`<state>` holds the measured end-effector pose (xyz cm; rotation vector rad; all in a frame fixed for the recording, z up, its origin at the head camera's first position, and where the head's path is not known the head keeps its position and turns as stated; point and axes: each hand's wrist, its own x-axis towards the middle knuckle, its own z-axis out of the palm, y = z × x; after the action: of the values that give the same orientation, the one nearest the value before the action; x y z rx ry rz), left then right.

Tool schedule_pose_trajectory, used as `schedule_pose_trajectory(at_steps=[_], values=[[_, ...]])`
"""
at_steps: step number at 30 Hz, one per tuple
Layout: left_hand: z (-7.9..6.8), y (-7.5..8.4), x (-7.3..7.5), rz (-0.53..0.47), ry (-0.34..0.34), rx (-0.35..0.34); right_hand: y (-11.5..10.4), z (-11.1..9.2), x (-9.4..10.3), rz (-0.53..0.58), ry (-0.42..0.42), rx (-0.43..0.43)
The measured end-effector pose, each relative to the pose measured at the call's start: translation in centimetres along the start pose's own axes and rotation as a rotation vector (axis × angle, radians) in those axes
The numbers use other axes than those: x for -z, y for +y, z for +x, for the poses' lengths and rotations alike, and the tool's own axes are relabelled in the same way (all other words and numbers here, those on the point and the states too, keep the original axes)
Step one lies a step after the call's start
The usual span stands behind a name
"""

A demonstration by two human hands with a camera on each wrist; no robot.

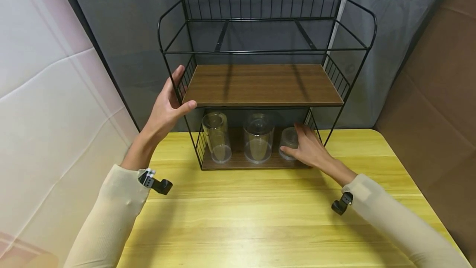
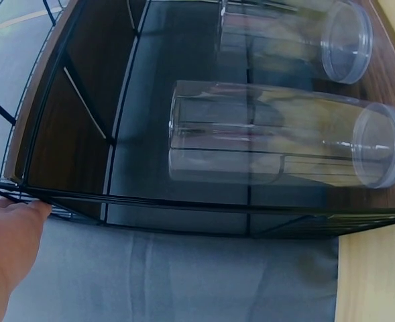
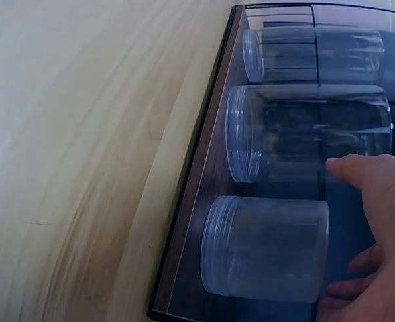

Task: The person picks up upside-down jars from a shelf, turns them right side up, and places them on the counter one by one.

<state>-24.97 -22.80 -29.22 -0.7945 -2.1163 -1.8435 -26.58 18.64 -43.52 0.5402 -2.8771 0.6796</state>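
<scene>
A black wire rack (image 1: pixel 263 107) with wooden shelves stands on the table. My left hand (image 1: pixel 166 104) grips its left side at the middle shelf (image 1: pixel 263 84), thumb on the front corner and fingers behind the side wires. Three clear jars stand in a row on the bottom shelf (image 1: pixel 239 165), ribbed rims down: a tall narrow jar (image 1: pixel 216 137) at left, a wider tall jar (image 1: pixel 257 137) in the middle, a short jar (image 3: pixel 271 248) at right. My right hand (image 1: pixel 310 148) is at the short jar, thumb held out and apart from it, other fingers close by its upper end.
The yellow wood-grain table (image 1: pixel 241 214) extends in front of the rack. Grey cloth (image 1: pixel 126 20) hangs behind it. A white panel (image 1: pixel 55 106) stands on the left and a brown panel (image 1: pixel 435 106) on the right. The rack's top tier is an open wire frame.
</scene>
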Motion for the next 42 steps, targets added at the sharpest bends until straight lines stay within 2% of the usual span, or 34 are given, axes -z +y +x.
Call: schedule_pose_trajectory(at_steps=[15,28,42], values=[[-0.3,-0.1,-0.2,-0.017,-0.002,0.001,0.5,1.0,-1.0,-0.009,-0.037,-0.054],[-0.5,-0.1,-0.3,-0.022,0.006,-0.002,0.1,0.8,-1.0,0.006,-0.017,-0.029],[-0.9,-0.4,-0.2,0.001,0.012,-0.007,-0.9,-0.8,-0.3,-0.038,0.01,0.063]])
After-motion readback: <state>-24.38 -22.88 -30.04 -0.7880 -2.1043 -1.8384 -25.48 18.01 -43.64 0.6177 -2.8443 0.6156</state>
